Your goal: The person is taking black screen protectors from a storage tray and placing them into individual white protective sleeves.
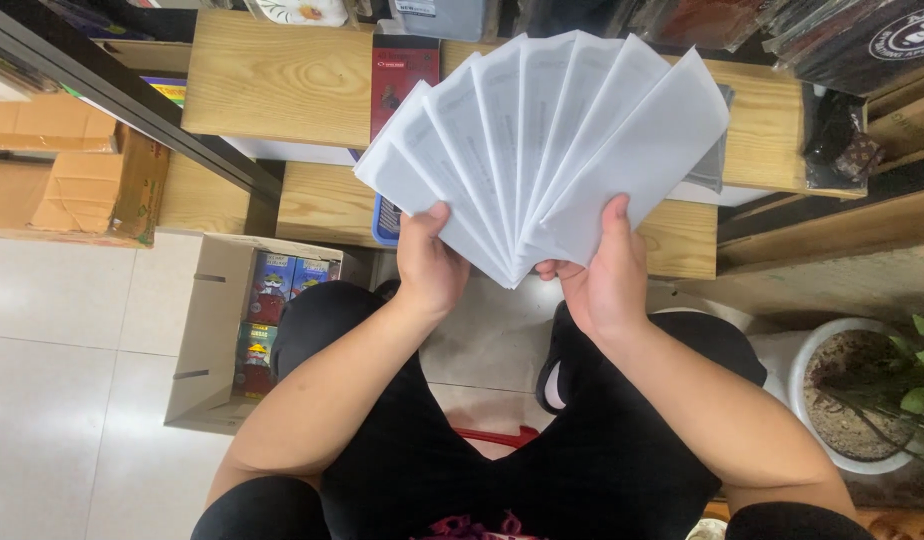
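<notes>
Hidden: I could not see the lower ends of the envelopes [542, 140]; both hands covered where the fan converged. The red booklet [402, 75] and a blue tray [384, 222] behind the fan were partly covered by it.
Cut off: The plant pot [850, 400] ran off the right edge. Dark packets at the top right were too cropped for me to identify.
Left hand [429, 262]: I saw it raised in front of the chest, thumb pressed on the fan's left lower edge, fingers behind the paper and out of sight. Closed on the envelopes.
Right hand [602, 275]: Thumb lay up across the rightmost envelope, fingers curled under the fan's base. Also closed on the envelopes.
Envelopes: Eight or so white ones, spread as a fan, held in the air above the shelf's [282, 80] front edge, touching only the hands.
Box [217, 330]: Open carton on the floor by the left knee, with coloured packs inside.
</notes>
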